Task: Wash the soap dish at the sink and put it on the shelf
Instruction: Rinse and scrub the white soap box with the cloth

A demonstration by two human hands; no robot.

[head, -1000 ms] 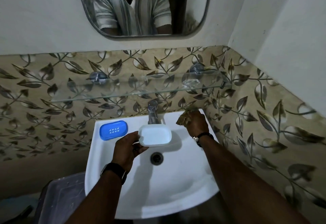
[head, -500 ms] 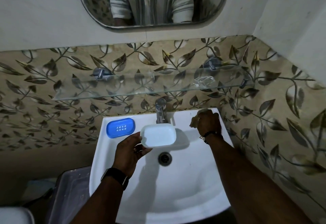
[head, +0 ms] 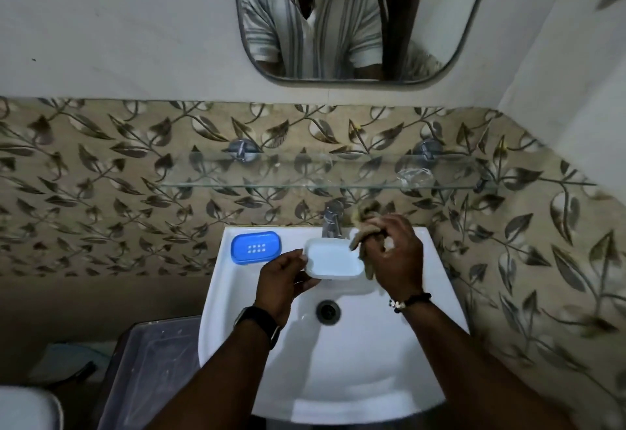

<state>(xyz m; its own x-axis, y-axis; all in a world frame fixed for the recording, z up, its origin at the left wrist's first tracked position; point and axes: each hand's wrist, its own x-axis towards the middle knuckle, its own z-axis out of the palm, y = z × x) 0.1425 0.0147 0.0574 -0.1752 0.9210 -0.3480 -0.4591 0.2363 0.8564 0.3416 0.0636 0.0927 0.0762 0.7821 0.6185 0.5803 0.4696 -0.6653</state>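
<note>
- Since the earlier frame the right hand (head: 394, 253) has come off the back corner of the sink (head: 338, 379) and swung in toward the tap (head: 332, 223), bringing a brownish scrub cloth (head: 364, 243) right up to the white soap dish (head: 333, 258). The camera view has shifted too, so more of the mirror (head: 440, 6) shows.
- The white soap dish sits just in front of the tap, over the basin and above the drain (head: 328, 311), open side up. The left hand (head: 283, 280) has it pinched by the short edge away from the cloth – thumb on top, fingers underneath.
- Right grip is closed around the bunched cloth, which touches or overlaps the dish's near-tap corner; can't tell how firmly it's pressed.
- I can't see any water coming out of the tap, so my guess is this is the scrubbing bit, early in the task.
- To do it well: keep the dish tilted toward the drain, work the cloth into the corners and along the rim, then flip it for the underside – and hold tight, it'll likely be slippery once wet.
- The blue soap dish lid (head: 255, 247) is parked on the sink ledge left of the tap, probably needs a wash as well.
- The glass shelf (head: 305, 172) is straight above the tap, ready for it.
</note>
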